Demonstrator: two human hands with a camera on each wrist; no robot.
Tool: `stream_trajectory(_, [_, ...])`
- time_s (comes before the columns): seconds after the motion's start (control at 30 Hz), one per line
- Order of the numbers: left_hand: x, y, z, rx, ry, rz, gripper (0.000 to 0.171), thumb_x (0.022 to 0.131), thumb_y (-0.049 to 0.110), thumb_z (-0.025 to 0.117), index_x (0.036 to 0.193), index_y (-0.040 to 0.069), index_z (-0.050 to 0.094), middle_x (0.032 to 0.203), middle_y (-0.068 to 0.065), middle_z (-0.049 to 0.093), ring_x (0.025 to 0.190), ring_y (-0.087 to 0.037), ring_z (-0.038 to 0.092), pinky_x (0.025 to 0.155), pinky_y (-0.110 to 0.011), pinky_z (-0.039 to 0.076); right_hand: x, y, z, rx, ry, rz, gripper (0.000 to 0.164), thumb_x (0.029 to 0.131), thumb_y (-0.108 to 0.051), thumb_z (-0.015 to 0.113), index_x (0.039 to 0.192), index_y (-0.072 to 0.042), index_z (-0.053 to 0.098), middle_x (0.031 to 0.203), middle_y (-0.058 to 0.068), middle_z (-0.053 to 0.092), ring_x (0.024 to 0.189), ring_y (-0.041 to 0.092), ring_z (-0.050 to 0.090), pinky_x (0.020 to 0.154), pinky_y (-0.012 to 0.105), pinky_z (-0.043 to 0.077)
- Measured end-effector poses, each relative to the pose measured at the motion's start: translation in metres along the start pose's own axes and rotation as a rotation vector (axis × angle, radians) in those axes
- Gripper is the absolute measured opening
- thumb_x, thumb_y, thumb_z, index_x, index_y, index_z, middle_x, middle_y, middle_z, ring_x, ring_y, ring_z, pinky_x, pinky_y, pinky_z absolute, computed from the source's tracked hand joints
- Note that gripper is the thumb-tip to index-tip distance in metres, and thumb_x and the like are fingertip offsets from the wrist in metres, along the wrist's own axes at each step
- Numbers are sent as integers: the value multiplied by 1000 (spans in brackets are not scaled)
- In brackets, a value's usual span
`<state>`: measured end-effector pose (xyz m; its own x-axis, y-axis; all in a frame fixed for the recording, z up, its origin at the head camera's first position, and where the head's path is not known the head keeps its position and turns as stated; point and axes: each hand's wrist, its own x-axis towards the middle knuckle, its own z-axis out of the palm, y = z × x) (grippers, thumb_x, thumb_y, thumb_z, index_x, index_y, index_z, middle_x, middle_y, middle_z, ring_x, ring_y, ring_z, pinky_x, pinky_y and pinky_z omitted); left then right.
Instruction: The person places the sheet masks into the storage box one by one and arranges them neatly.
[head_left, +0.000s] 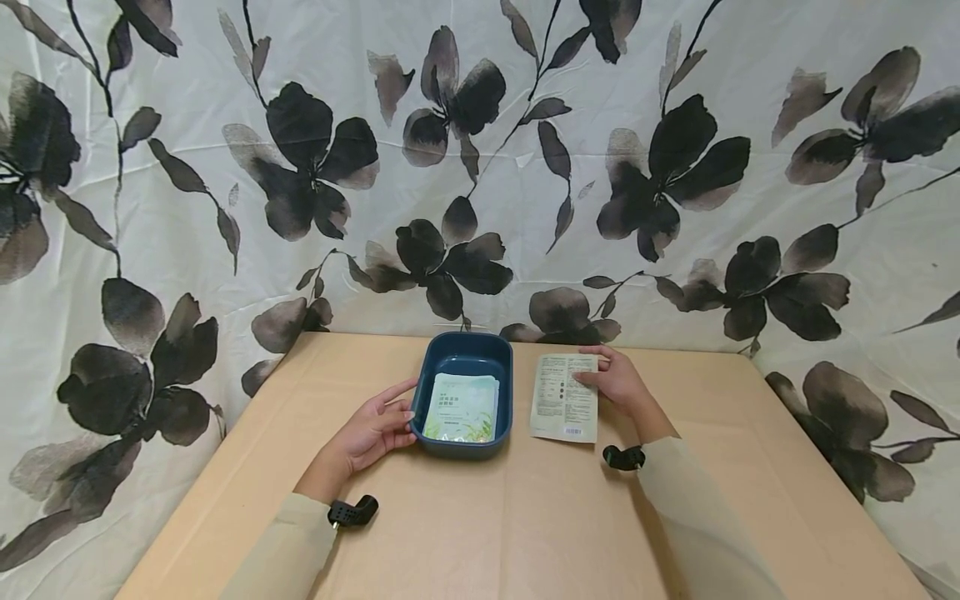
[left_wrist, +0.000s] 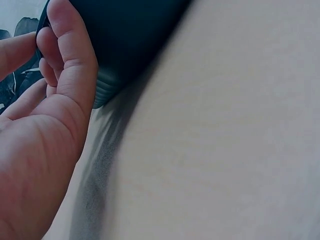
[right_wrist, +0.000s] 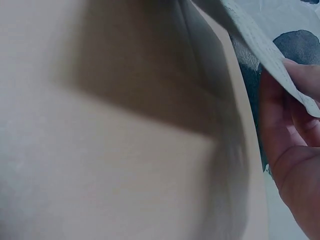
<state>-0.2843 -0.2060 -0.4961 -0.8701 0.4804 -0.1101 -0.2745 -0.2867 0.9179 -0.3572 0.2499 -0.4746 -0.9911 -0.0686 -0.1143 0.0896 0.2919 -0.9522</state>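
Note:
A dark blue rectangular plastic bin stands on the table, and pale packets with a green leafy print lie inside it. Against the bin's left side rests my left hand, its fingers loosely bent and touching the wall near the rim. In the left wrist view, that hand is beside the bin's outer wall. My right hand pinches a flat packet by its upper right edge, printed back facing up. The right wrist view shows this packet edge-on, raised above the table.
The tan tabletop spreads around the bin and casts back shadows of the packet and bin. Behind it hangs a white cloth with dark flower prints. Black wrist cameras sit on both forearms.

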Motion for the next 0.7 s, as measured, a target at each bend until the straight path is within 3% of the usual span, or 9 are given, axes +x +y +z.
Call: stream_trajectory(0.7, [5,1,3,-9,4,4,71,103,-5,49,164,17,20,116,-7,57,82,-13,64,78,-29,62,-15,-10,-3,61,-36,-57,65,93,-2,72,151,-4,43,136,29,62,94,19,74,77,32,64])
